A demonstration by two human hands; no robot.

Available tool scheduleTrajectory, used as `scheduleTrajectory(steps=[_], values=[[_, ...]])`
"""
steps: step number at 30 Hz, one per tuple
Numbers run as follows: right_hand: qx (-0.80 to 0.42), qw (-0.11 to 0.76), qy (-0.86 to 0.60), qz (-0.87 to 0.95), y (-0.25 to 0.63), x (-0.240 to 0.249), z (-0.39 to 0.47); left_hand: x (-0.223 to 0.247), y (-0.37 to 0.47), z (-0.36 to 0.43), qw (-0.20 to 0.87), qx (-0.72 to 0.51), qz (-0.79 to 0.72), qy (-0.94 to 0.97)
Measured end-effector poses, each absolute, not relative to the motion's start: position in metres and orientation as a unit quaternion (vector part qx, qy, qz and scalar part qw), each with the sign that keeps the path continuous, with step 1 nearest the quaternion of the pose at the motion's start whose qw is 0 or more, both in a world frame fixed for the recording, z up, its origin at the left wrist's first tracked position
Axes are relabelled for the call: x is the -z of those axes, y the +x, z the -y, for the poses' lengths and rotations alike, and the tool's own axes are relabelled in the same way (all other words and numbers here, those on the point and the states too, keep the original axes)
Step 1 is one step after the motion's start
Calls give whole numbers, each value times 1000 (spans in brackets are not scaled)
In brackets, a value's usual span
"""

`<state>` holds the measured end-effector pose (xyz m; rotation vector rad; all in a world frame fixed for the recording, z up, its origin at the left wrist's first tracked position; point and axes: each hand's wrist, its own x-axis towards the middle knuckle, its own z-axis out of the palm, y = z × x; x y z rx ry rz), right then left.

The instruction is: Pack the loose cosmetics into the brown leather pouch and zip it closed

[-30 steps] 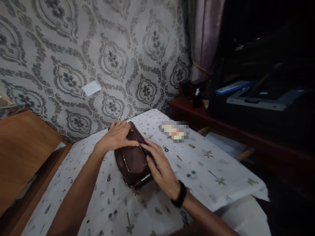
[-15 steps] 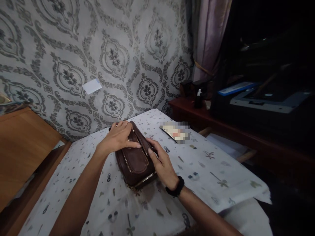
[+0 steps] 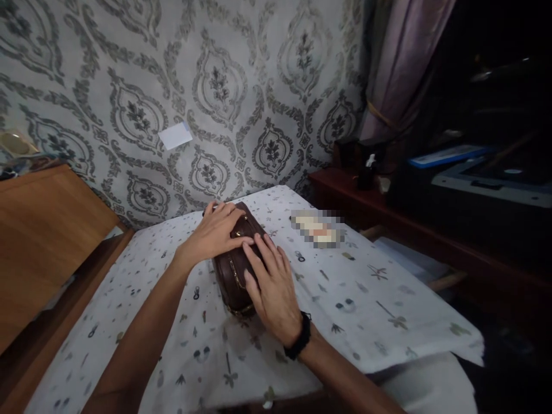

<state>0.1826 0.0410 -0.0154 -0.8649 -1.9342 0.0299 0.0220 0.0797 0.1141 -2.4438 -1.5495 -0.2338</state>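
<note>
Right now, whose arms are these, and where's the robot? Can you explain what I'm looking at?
There's no robot here. These are a person's own bare hands, seen by a camera worn on their head, so you look forward and down as they do.

The left hand lies over the far part of a brown bag with gold zips. The right hand, with a black band at its wrist, rests on the bag's right side. I can't tell how firmly they hold it.

The bag sits on a white cloth printed with little pictures. Farther right on the cloth lies a pixelated object, too blocky to name.
</note>
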Motion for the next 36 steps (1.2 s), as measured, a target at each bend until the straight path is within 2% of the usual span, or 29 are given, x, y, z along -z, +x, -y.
scheduleTrajectory(steps=[3,9,15,23,33,36], values=[[5,498,-351,793,183,17,-42,-116,13,-67,92,150,531,-829],[35,497,-345,796,180,25,-44,-89,-16,-56,66,388,536,-747],[48,484,-347,802,173,36,-52,-53,-33,-75,-105,533,573,-614],[27,485,-335,807,173,38,-57,-53,-23,-83,-157,512,548,-643],[-67,437,-282,852,198,29,-62,-7,22,5,3,398,507,-764],[-83,450,-280,844,198,30,-61,3,31,7,42,413,531,-739]])
